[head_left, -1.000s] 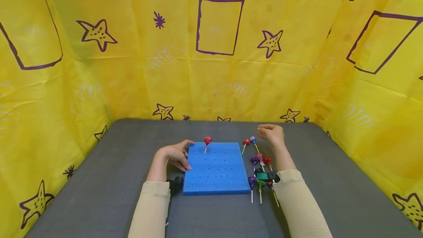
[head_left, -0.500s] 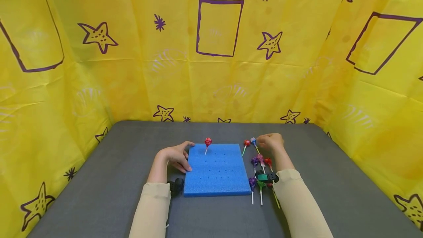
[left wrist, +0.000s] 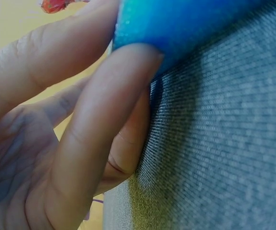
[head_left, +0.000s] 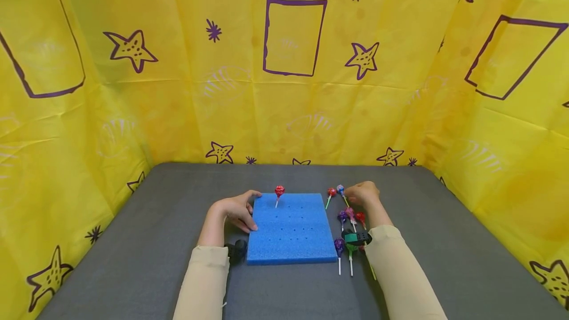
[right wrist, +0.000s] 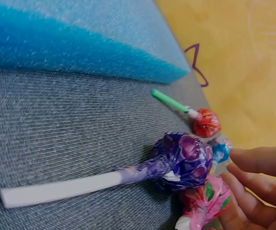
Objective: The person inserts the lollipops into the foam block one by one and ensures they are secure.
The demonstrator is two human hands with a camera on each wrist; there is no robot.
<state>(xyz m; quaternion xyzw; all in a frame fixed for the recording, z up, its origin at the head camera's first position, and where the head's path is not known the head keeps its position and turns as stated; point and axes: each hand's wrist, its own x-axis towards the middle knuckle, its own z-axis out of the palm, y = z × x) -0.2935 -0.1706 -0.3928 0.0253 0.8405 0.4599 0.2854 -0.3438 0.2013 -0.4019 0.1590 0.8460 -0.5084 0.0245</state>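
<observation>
My left hand (head_left: 237,210) is spread along the left edge of a blue foam board (head_left: 291,251) dotted with small holes. In the left wrist view its fingertips (left wrist: 133,62) press against the board's side. A red lollipop (head_left: 279,191) stands upright in the board near the far left corner. My right hand (head_left: 365,194) is low at the far end of a group of lollipops on the right. Its fingertips (right wrist: 238,155) are right at the wrapped head of a blue lollipop (right wrist: 220,149), which lies on the table.
Beside the blue one lies a red lollipop with a green stick (right wrist: 169,100). Purple lollipops (head_left: 340,246), a pink one (head_left: 349,213), a red one (head_left: 360,218) and a green one (head_left: 351,249) lie along the board's right side. A yellow curtain (head_left: 293,112) surrounds the grey table (head_left: 146,241).
My right hand has come down and slightly nearer, from above the far table to beside the blue lollipop. The left hand and the board have stayed in place.
</observation>
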